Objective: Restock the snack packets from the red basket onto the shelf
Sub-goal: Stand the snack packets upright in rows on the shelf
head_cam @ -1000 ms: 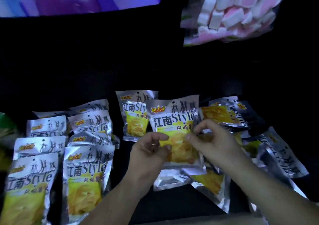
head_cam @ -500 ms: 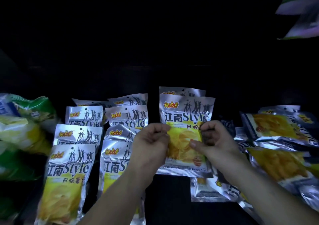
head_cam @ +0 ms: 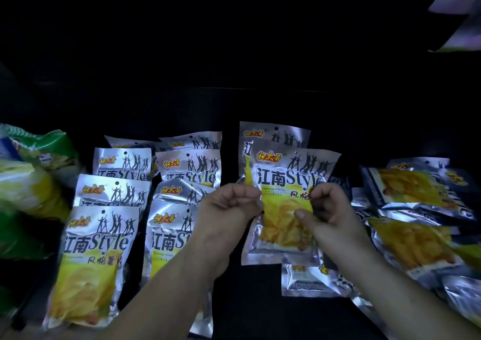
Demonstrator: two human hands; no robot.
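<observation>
The dark shelf point(head_cam: 250, 319) carries two neat rows of silver-and-yellow snack packets point(head_cam: 99, 246) at left and a jumbled pile point(head_cam: 413, 238) of the same at right, with green bags point(head_cam: 33, 180) at the far left edge. Between rows and pile a single packet point(head_cam: 285, 180) is held upright, face forward, overlapping a second packet point(head_cam: 273, 132) behind it. The left hand point(head_cam: 226, 210) pinches its left edge, the right hand point(head_cam: 331, 218) its right edge, curled fingers point(head_cam: 303, 213) gripping at mid-height
</observation>
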